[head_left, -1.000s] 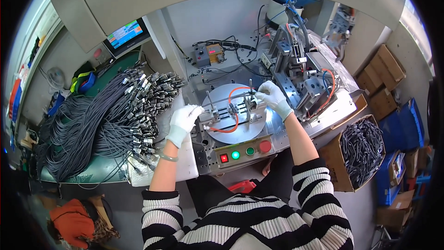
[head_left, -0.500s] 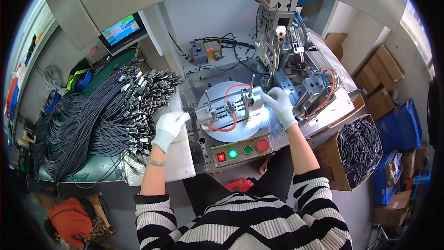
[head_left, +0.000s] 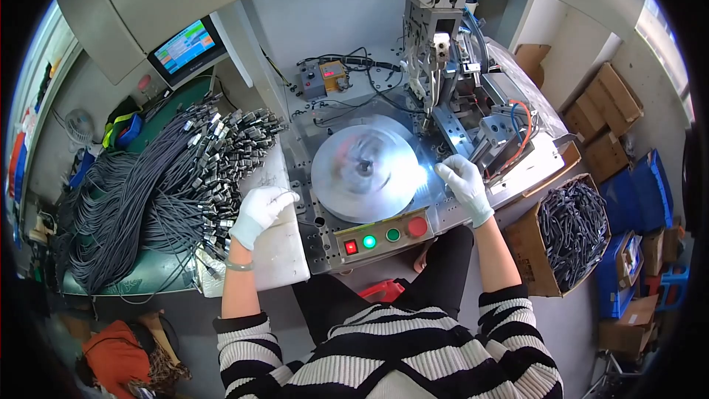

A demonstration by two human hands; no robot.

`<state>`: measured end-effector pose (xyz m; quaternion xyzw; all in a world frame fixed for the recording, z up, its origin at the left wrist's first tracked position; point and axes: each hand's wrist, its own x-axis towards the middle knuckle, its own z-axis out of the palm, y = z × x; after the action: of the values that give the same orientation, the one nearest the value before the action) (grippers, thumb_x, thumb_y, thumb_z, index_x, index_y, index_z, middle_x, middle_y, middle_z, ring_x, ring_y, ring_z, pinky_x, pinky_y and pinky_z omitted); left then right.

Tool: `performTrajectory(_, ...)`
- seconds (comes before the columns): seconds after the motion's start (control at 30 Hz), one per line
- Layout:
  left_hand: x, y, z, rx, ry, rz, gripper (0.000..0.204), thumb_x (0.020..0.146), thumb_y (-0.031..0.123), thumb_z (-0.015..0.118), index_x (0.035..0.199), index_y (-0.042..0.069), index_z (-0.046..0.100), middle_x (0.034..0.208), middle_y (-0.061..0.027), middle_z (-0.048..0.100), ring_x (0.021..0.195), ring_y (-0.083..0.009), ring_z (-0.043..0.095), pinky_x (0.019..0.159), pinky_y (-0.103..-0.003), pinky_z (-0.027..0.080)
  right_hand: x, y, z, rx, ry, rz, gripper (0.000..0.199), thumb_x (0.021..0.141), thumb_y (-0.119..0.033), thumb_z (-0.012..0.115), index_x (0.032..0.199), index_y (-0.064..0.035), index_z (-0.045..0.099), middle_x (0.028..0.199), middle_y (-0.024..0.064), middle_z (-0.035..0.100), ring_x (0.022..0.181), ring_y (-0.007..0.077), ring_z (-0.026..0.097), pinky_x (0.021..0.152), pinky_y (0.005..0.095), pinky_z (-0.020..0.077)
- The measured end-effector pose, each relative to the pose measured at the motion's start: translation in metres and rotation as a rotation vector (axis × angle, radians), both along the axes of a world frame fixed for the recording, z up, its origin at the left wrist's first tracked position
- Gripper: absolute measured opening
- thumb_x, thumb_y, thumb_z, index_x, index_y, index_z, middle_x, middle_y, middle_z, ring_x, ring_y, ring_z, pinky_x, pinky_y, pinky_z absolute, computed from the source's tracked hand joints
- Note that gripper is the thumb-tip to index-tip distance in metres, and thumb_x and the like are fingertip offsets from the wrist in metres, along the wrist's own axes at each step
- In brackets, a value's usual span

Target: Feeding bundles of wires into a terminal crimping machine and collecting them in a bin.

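Observation:
My left hand (head_left: 260,216), in a white glove, hovers over the edge of a white pad (head_left: 284,255), its fingers curled together. My right hand (head_left: 467,188), gloved the same way, is at the right of a round turntable (head_left: 332,203), apart from it, with thumb and fingers drawn together. Whether either hand pinches anything small is hidden. The turntable's top is smeared by spinning around a dark hub (head_left: 364,168). In front of it is a button panel (head_left: 384,240) with a lit red switch, a green light and a large red button.
Grey cables with metal connector ends (head_left: 221,170) are heaped on the left. Behind the turntable's right side rises a metal press machine (head_left: 443,52). A screen (head_left: 188,48) is mounted at back left. Right of me, a cardboard box (head_left: 528,258) holds many black plastic parts.
The turntable has gone from showing its fixtures and orange tubes to a spinning blur. My right hand has drawn away from the fixture, rightward and nearer me. My left hand has shifted slightly left.

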<state>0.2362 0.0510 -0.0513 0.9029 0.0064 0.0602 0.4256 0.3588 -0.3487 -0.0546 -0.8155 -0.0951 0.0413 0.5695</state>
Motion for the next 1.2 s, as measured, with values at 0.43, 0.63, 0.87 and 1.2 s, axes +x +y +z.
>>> performTrajectory(0.43,0.066,-0.017,-0.012,0.189,-0.324,0.078,0.026,0.087,0.029,0.062,0.089,0.006,0.073,0.087,-0.0059,0.068,0.078,-0.0215,0.059,0.075,-0.03,0.047,-0.002,-0.001,-0.01,-0.079,-0.08,0.16,0.029,0.087,-0.025,0.064,0.094,0.0024,0.065,0.076,0.0044,0.059,0.067,0.0134,0.051,0.063,0.0244,0.0421)
performTrajectory(0.63,0.109,-0.096,0.013,0.701,-0.864,0.235,0.02,0.088,0.022,0.064,0.096,0.007,0.074,0.105,-0.0035,0.066,0.089,-0.0172,0.059,0.083,-0.027,0.044,0.047,0.065,-0.052,0.25,-0.448,0.206,0.039,0.088,-0.021,0.062,0.12,-0.0002,0.058,0.085,0.0057,0.062,0.071,0.0141,0.054,0.065,0.0254,0.0447)
performTrajectory(0.87,0.102,-0.099,-0.03,-0.004,-0.393,0.357,0.017,0.08,0.012,0.067,0.095,0.009,0.075,0.114,-0.0029,0.062,0.094,-0.0188,0.06,0.083,-0.029,0.047,0.072,0.093,-0.034,0.21,-0.007,0.245,0.038,0.088,-0.013,0.06,0.123,-0.0007,0.057,0.095,0.0053,0.064,0.08,0.0095,0.057,0.075,0.0214,0.0459)
performTrajectory(1.2,0.098,-0.097,-0.022,-0.339,-0.39,0.203,0.016,0.081,0.011,0.066,0.093,0.004,0.073,0.096,-0.003,0.068,0.08,-0.0158,0.062,0.071,-0.024,0.048,0.075,0.092,-0.037,0.295,0.042,0.218,0.037,0.087,-0.008,0.061,0.123,-0.0009,0.057,0.093,0.0041,0.064,0.08,0.0087,0.056,0.074,0.0201,0.0448)
